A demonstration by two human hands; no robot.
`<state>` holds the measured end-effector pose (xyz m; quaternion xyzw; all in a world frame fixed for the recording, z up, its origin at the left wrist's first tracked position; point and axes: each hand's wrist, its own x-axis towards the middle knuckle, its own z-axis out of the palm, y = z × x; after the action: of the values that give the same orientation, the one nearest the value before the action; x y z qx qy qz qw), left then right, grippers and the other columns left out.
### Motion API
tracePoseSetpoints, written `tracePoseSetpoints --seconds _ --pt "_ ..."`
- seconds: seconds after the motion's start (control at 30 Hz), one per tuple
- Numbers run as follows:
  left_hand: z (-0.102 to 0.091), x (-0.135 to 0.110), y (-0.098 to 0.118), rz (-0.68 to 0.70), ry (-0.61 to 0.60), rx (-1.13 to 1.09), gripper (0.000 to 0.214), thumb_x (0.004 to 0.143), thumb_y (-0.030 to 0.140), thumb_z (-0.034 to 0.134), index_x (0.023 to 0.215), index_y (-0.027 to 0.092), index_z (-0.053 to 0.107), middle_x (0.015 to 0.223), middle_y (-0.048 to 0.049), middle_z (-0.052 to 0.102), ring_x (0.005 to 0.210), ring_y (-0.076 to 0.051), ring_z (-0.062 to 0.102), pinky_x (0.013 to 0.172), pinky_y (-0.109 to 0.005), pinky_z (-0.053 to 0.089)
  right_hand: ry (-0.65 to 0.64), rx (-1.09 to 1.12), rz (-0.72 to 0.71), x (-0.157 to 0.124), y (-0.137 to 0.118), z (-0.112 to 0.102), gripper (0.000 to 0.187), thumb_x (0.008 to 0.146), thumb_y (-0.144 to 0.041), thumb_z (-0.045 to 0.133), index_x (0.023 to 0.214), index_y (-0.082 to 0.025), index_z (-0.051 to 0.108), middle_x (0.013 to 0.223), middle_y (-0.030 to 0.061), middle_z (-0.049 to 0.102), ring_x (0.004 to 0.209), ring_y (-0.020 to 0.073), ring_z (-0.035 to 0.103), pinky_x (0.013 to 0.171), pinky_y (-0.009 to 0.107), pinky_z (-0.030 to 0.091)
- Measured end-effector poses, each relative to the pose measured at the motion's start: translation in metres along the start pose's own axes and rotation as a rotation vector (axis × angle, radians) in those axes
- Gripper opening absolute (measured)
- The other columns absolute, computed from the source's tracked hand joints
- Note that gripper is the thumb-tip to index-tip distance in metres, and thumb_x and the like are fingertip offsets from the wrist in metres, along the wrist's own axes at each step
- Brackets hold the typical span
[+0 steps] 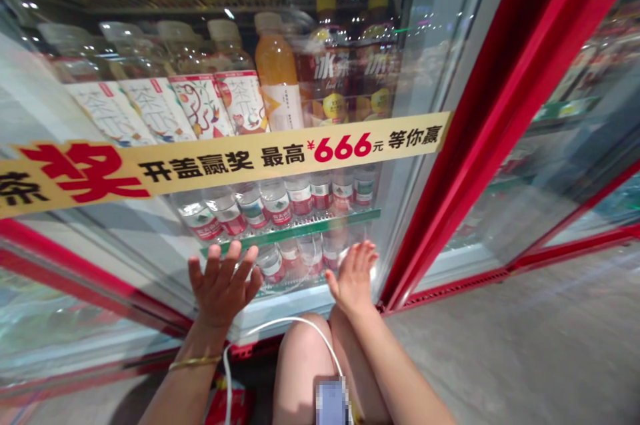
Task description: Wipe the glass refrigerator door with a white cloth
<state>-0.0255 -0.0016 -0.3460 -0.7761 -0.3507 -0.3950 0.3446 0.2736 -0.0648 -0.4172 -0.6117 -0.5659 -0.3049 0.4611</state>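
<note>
My left hand point(225, 285) is raised with its fingers spread, in front of the glass door of a drinks fridge. To its right, my right hand point(354, 278) is held up too, fingers stretched and thumb apart. Both are bare of any object; whether they touch the glass I cannot tell. Behind the glass, small water bottles point(275, 202) with red and green labels stand on a lower shelf. Higher up are tea bottles point(187, 102) with white labels, an orange drink bottle point(277, 55) and dark iced tea bottles point(330, 72).
A yellow banner strip point(240, 162) with Chinese print crosses the door. A red door frame point(480, 125) rises on the right, beside another fridge. Over my knees point(305, 358) runs a white cable point(280, 320), near a pixelated phone-like object point(331, 402). Grey floor point(525, 352) lies at the right.
</note>
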Motion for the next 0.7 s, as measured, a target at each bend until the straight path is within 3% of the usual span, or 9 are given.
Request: tracePoseSetpoints --seconds 0.07,0.17,0.23,0.3,0.37,0.5,0.57,0.63,0.7 --pt "0.0 0.003 0.002 0.018 0.028 0.011 0.07 0.092 0.038 0.075 0.159 0.051 0.058 0.163 -0.0021 0.065 0.177 -0.021 0.011 0.147 -0.057 -0.004 0.036 -0.024 0.146 0.013 0.017 -0.005 0.095 0.112 -0.048 0.037 0.175 -0.002 -0.018 0.182 0.0315 -0.028 0.172 0.0458 -0.027 0.128 0.091 0.011" --pt "-0.003 0.008 0.005 0.03 0.045 0.029 0.072 0.092 0.037 0.076 0.161 0.048 0.057 0.16 -0.0027 0.067 0.177 -0.019 0.013 0.148 -0.053 -0.004 0.034 -0.007 0.165 0.017 -0.011 -0.002 0.099 0.112 -0.051 0.037 0.173 0.004 -0.019 0.179 0.0371 -0.028 0.17 0.0509 -0.027 0.125 0.094 0.013" --pt "-0.006 0.012 0.006 0.033 0.037 0.027 0.072 0.092 0.036 0.075 0.16 0.048 0.057 0.163 -0.0013 0.065 0.177 -0.02 0.016 0.148 -0.052 -0.003 -0.002 0.036 0.014 0.009 -0.047 0.001 0.107 0.108 -0.057 0.049 0.177 -0.001 -0.009 0.185 0.0305 -0.017 0.175 0.0463 -0.016 0.134 0.081 0.021" --pt "-0.009 0.016 0.008 0.045 0.044 0.018 0.07 0.092 0.034 0.075 0.159 0.048 0.059 0.165 -0.0003 0.063 0.176 -0.023 0.022 0.148 -0.051 -0.002 -0.013 0.073 -0.159 0.004 -0.065 -0.001 0.108 0.103 -0.062 0.056 0.181 -0.014 0.0 0.19 0.016 -0.007 0.178 0.0344 -0.007 0.141 0.059 0.027" --pt "-0.011 0.019 0.01 0.054 0.064 0.013 0.071 0.09 0.03 0.076 0.158 0.044 0.06 0.164 -0.0014 0.065 0.175 -0.024 0.025 0.148 -0.051 0.0 0.013 0.085 -0.225 0.017 -0.052 -0.01 0.102 0.104 -0.059 0.054 0.182 -0.02 0.001 0.191 0.0094 -0.006 0.178 0.0285 -0.007 0.142 0.053 0.024" --pt "-0.007 0.025 0.018 0.038 0.139 0.008 0.076 0.087 0.023 0.079 0.16 0.036 0.06 0.154 -0.0043 0.072 0.175 -0.024 0.026 0.148 -0.052 0.005 0.131 0.065 0.026 0.103 0.012 -0.033 0.092 0.112 -0.048 0.034 0.177 -0.006 -0.016 0.184 0.024 -0.025 0.173 0.042 -0.025 0.133 0.086 0.007" --pt "-0.005 0.028 0.023 0.033 0.158 -0.001 0.075 0.087 0.022 0.08 0.159 0.035 0.061 0.153 -0.0054 0.072 0.175 -0.023 0.027 0.147 -0.051 0.007 0.207 0.057 0.152 0.145 0.015 -0.037 0.089 0.114 -0.053 0.028 0.178 -0.01 -0.017 0.185 0.0218 -0.023 0.174 0.0424 -0.021 0.132 0.088 0.008" --pt "-0.007 0.03 0.025 0.034 0.166 -0.015 0.075 0.087 0.023 0.081 0.159 0.033 0.06 0.152 -0.0069 0.073 0.174 -0.022 0.028 0.147 -0.05 0.01 0.191 0.038 0.03 0.157 -0.009 -0.035 0.093 0.113 -0.059 0.035 0.18 -0.012 -0.01 0.188 0.0201 -0.014 0.175 0.0415 -0.014 0.136 0.082 0.014" --pt "-0.013 0.028 0.024 0.038 0.168 -0.038 0.076 0.089 0.026 0.08 0.161 0.032 0.057 0.151 -0.0078 0.073 0.172 -0.023 0.034 0.146 -0.051 0.016 0.1 0.008 -0.309 0.14 -0.036 -0.032 0.094 0.111 -0.061 0.044 0.181 -0.012 0.007 0.19 0.0155 -0.002 0.177 0.0357 -0.007 0.141 0.066 0.019"
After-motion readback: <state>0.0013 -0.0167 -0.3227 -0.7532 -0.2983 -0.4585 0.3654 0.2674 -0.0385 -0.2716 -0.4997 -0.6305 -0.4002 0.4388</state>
